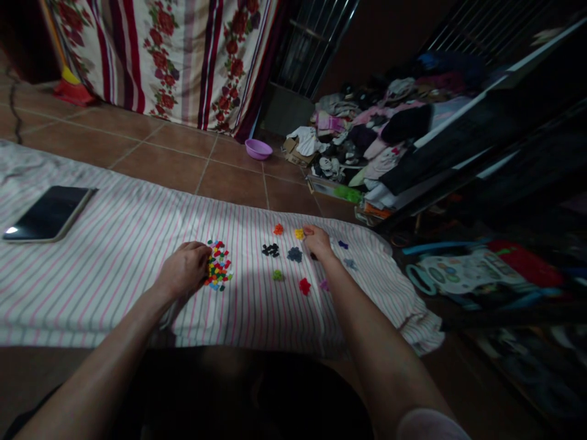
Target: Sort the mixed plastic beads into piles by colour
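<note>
On the striped cloth lies a mixed pile of small coloured pieces [219, 266], too small to name. My left hand [186, 267] rests against its left side, fingers curled down; anything in them is hidden. Farther right, my right hand [317, 240] is closed in a pinch beside a yellow cluster [299, 233]; I cannot make out what it holds. Around it sit single-colour clusters: orange [278, 229], black [270, 250], dark grey [295, 254], light green [277, 275], red [304, 286], dark blue [343, 244] and pale grey [350, 264]. A purple cluster [324, 285] is partly covered by my right forearm.
A tablet-like device [48, 212] with a dark screen lies at the left on the striped cloth [123, 256]. Beyond are a purple basin [258, 149] on the tiled floor, a floral curtain [183, 61] and a heap of clothes [362, 128].
</note>
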`<state>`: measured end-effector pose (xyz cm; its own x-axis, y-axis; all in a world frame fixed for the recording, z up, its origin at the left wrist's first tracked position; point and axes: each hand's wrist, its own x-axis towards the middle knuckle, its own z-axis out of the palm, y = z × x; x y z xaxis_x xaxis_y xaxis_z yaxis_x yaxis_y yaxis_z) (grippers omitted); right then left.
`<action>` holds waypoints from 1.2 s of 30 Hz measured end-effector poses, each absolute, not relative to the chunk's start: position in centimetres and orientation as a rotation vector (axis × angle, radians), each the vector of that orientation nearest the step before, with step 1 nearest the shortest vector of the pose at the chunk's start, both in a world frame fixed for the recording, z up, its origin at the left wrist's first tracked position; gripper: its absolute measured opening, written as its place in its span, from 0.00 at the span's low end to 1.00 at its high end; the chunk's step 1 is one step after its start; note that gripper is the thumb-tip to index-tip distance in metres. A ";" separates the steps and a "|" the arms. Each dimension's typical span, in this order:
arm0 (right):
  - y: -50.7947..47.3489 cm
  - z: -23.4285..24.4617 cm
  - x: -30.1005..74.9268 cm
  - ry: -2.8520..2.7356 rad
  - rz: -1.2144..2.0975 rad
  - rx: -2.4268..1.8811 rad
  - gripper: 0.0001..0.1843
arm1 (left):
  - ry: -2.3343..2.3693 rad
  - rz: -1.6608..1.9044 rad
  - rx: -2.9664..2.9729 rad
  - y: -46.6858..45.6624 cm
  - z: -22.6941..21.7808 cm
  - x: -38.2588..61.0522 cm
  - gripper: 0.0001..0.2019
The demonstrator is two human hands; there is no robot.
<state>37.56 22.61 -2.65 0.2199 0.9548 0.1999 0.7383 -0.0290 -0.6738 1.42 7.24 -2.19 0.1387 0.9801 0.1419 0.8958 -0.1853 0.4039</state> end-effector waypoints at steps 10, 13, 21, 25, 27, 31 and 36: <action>19.7 -0.6 36.4 -1.527 0.341 -1.696 0.17 | 1.828 0.610 2.197 7.3 -2.6 1.2 0.17; 16.2 -0.2 33.1 -1.613 0.392 -1.574 0.17 | 1.856 0.571 2.178 7.3 -2.4 1.3 0.16; 6.8 -1.9 23.4 -1.956 0.592 -1.277 0.15 | 1.787 0.627 2.161 7.1 -2.1 1.1 0.16; 6.5 -2.9 22.0 -2.057 0.582 -1.276 0.13 | 1.753 0.618 2.154 7.2 -2.3 0.8 0.18; 6.9 -3.2 22.0 -2.110 0.558 -1.255 0.14 | 1.744 0.614 2.150 7.2 -2.4 0.7 0.19; 7.7 -3.2 22.2 -2.207 0.574 -1.201 0.17 | 1.752 0.612 2.156 7.3 -2.4 0.5 0.18; 7.8 -3.3 22.1 -2.292 0.575 -1.202 0.18 | 1.744 0.605 2.175 7.3 -2.3 0.4 0.18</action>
<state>22.10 7.84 -3.27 -0.4950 0.8401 0.2219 0.6356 0.5243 -0.5667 0.44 7.30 -2.30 0.1797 0.9733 0.1426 0.8523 -0.2264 0.4714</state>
